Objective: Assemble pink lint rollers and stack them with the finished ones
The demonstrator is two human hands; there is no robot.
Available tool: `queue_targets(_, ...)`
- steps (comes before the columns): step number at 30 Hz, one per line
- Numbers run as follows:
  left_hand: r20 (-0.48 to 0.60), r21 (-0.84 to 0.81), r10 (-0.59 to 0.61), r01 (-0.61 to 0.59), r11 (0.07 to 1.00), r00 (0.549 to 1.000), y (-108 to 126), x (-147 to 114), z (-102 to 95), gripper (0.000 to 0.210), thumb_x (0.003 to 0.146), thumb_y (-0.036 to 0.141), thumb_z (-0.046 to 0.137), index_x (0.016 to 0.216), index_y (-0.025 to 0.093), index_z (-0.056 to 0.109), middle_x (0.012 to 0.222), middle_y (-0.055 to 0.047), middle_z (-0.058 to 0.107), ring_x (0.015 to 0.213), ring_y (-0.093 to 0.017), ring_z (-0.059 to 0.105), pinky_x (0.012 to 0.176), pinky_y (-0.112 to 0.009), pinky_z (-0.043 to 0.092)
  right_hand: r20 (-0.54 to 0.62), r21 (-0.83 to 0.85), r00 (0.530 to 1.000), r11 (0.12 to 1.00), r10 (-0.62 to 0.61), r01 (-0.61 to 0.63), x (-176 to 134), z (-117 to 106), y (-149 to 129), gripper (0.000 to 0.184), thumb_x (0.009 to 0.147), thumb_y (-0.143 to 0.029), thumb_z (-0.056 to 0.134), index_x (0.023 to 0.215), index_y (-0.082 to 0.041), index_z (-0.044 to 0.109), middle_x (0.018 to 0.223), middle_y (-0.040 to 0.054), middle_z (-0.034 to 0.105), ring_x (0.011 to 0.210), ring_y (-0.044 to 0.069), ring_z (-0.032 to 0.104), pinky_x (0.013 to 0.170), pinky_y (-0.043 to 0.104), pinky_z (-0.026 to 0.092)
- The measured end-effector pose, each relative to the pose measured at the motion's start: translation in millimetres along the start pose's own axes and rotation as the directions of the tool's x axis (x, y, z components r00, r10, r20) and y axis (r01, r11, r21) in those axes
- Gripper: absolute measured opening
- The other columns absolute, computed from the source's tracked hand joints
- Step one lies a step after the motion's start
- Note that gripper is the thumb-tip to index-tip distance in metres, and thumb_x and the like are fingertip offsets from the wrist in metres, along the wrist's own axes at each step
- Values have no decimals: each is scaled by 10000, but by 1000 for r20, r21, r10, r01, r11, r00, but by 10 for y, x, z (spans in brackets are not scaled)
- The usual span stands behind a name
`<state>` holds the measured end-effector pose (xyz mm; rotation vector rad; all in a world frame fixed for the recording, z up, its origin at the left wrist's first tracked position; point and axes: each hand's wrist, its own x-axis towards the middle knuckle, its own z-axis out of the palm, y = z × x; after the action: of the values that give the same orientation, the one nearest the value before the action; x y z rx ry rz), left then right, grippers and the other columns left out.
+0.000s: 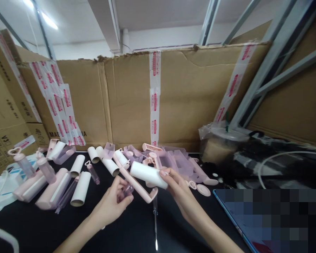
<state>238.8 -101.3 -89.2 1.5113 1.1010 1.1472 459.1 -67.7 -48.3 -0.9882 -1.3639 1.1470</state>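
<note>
My left hand (pixel 116 198) is closed with curled fingers around a small translucent purple plastic piece (pixel 128 190), partly hidden by the fingers. Pinched at its right end by my right hand (pixel 175 182) is a white paper roll (pixel 147 173), held nearly level. Between both hands runs a long pink plastic part (pixel 137 186) with a bent end; whether my left fingers touch it, I cannot tell. Below it lies a screwdriver (pixel 155 218), its tip toward me. Behind the hands is a pile of translucent purple covers (pixel 177 161) and pink parts.
White rolls (pixel 80 188) and pink-and-purple cases (pixel 54 189) stand or lie at left, with small translucent handles (pixel 92 173) among them. A tablet-like device (pixel 231 218) lies at right front. A bagged drink cup (pixel 217 144) stands back right. Cardboard (pixel 129 102) walls the table's back.
</note>
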Motion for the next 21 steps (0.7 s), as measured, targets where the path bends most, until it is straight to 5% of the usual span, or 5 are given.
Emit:
queue_targets(7,46,-26,31,-30,999,998,16,-61,80,189,792,282,606,880,216,452,803,-10,567,656,-127,523,635,-232,387,84,166,990,978,116,-129,-68,91,67,250,788,-450,603,834,-209,550,862,24,580,850,207,566,782,311,450)
queue_targets(14,32,144,64,-68,987,997,107,-65,30,140,822,285,562,900,221,465,762,-23,588,714,-175,567,684,-262,396,56,21,998,999,26,-27,-64,81,135,303,791,-510,576,851,-218,523,787,-4,538,769,174,516,696,262,424)
queue_targets(21,61,100,53,-59,993,997,-3,-89,116,190,829,292,562,946,215,433,853,-39,585,746,-161,559,719,-279,412,104,-117,995,993,-1,13,-155,162,259,361,887,-594,292,1003,-268,397,786,-10,510,672,169,511,702,291,453)
